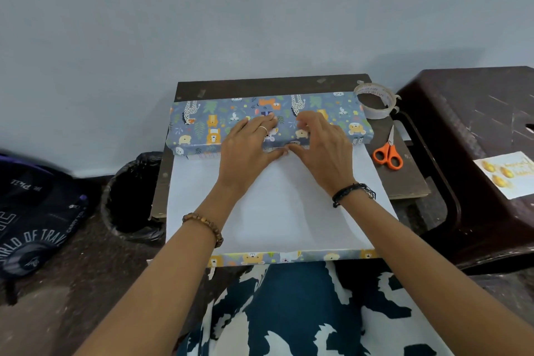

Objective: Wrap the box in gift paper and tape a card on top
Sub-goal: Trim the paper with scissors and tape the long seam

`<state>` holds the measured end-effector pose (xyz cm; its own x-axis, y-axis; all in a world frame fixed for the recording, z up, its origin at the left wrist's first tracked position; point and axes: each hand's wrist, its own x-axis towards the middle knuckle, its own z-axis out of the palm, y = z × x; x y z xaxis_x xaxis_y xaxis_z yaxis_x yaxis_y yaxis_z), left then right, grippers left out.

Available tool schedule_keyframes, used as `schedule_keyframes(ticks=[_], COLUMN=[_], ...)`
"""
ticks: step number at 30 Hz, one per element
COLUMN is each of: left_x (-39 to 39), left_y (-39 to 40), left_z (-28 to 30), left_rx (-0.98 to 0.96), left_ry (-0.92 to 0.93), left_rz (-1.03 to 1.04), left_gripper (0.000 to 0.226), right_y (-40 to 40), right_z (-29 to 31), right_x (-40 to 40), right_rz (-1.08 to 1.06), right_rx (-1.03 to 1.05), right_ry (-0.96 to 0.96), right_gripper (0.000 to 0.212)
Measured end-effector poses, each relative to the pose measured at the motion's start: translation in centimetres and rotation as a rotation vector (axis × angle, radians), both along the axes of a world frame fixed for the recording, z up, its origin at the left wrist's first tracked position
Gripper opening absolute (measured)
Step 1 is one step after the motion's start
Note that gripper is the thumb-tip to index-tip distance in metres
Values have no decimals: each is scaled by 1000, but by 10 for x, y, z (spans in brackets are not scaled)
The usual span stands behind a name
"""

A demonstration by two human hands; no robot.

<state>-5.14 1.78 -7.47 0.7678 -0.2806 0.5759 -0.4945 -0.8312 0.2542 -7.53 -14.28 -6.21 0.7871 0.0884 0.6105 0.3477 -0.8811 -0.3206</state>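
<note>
Nearest the camera lies patterned fabric [303,312], dark teal with white shapes, across the person's lap. Beyond it the gift paper [277,211] lies flat on a small dark table [404,179], white underside up, its near edge folded to show a strip of the blue animal print. At the sheet's far end sits the box [268,121], long and shallow, already covered by the printed paper on its top and near side.

Both hands rest on the box. The left hand [248,144] lies palm down, fingers straight and close together on the top, thumb extended along the near lower edge. The right hand [320,141] lies beside it, fingers bent slightly and pressing the paper on top, thumb meeting the left thumb at the lower edge. Neither hand grips anything.

One container stands left of the table: a bin [133,196] lined with a glossy black bag; its contents cannot be seen.

A tape roll [374,101], a pale ring, stands at the table's far right corner. Orange-handled scissors [388,153] lie closed near it. The card [508,175], white with gold print, lies on a dark brown plastic stool [476,113]. A dark bag [34,217] with white lettering rests on the floor at left.
</note>
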Motion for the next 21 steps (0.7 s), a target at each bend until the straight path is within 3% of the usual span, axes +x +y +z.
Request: schedule_keyframes(ticks=[14,21], left_x=[-4,-5], left_y=[-8,-9], left_z=[4,4], left_rx=[102,96], left_ry=[68,79], left_rz=[37,49], left_gripper=[57,54], right_y=[-9,-2], right_z=[24,22], right_x=[3,-4], right_rz=[0,-21], right_rx=[55,-60], right_ry=[281,241], right_gripper=[27,39])
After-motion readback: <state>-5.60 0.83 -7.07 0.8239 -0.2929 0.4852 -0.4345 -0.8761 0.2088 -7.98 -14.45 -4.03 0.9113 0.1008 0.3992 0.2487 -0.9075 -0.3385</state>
